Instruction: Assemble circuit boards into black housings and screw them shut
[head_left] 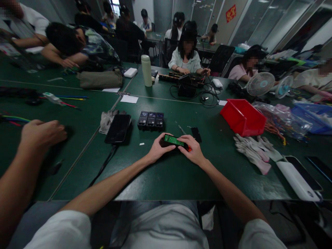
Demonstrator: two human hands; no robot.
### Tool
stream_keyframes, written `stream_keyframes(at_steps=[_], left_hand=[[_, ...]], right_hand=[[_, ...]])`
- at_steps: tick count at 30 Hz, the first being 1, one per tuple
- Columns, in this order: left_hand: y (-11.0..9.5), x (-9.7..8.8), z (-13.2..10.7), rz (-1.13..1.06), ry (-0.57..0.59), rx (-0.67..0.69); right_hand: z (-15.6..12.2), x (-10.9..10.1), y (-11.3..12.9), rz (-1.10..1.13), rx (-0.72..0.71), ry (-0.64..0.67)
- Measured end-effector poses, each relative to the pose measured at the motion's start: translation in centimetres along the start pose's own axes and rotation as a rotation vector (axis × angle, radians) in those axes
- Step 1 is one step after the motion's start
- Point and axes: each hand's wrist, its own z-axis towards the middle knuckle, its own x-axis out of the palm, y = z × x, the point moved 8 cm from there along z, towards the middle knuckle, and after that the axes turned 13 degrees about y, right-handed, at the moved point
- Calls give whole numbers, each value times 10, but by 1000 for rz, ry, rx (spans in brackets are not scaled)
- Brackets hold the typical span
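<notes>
Between my two hands is a small black case with a green circuit board showing on its upper side. My left hand is closed round its left end, thumb along the near edge. On the right end, my right hand grips it too, and a bit of orange shows beside those fingers. Just beyond lie a small black rectangular plate and a thin tool that is too small to name. Several black box-shaped modules stand side by side, farther off to the left.
A phone with a cable rests by a glove. To the right are a red bin, work gloves and a white power bank. A neighbour's fist is at left. A bottle stands farther back.
</notes>
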Motion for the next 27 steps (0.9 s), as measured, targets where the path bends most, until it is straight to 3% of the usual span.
stream_keyframes(at_steps=[4,20,24,27], left_hand=[[3,5,0,-19,49,-8],[2,7,1,14,67,-16],[3,7,0,-8,61,-39],[5,5,0,8,38,-56]], right_hand=[[1,3,1,11,-35,24],[0,-1,-1,72,-25,2],[2,-3,-14,116,55,48],[-2,-21,-40,77,203,-63]])
